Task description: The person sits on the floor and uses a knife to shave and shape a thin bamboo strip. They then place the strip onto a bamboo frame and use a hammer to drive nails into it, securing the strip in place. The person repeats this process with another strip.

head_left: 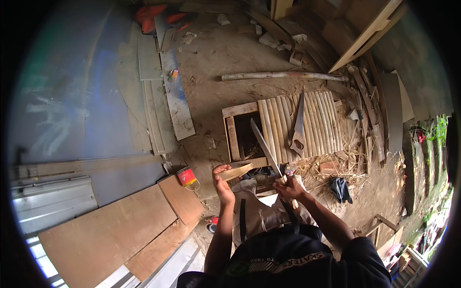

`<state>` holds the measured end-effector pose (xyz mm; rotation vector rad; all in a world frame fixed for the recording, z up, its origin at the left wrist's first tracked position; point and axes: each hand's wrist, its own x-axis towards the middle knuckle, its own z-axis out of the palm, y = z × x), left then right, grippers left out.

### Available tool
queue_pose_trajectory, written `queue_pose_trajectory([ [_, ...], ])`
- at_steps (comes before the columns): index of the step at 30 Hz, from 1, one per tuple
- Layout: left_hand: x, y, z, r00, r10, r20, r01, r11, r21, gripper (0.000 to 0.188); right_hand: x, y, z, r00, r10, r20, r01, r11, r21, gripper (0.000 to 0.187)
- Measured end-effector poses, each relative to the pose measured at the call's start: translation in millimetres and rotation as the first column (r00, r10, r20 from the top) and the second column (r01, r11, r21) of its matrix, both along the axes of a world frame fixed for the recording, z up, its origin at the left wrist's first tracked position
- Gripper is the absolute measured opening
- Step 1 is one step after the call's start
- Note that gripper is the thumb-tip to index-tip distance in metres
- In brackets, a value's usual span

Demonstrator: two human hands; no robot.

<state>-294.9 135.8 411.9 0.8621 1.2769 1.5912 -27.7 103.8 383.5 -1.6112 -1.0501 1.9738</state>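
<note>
My left hand [224, 186] is closed around one end of a short piece of split bamboo [236, 172], whose other end points right and looks jagged. A long-bladed machete [264, 145] is gripped by its handle in my right hand [290, 188]. Its blade slants up and to the left, in front of a low wooden frame [240, 109] partly covered with bamboo slats [274, 126]. On those slats lies a handsaw [298, 127], blade pointing away from me. The bamboo piece and the machete blade are apart.
A bamboo pole [283, 76] lies beyond the frame. Shavings [353, 170] and a black plastic bag [340, 189] are on the ground to the right. At left stand a red tin [186, 176] and brown boards [110, 233]. Planks lean at the far right.
</note>
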Motion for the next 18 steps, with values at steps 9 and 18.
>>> queue_pose_trajectory([
  [9,11,-26,33,0.978,0.158,-0.138,-0.18,0.969,-0.168,0.049,29,-18,-27,0.938,0.179,0.295,-0.292,0.868,0.403,0.039],
  [18,47,-88,55,0.905,0.414,-0.098,-0.405,0.766,-0.5,0.069,18,-10,-30,0.923,0.289,0.253,-0.382,0.759,0.527,0.035],
])
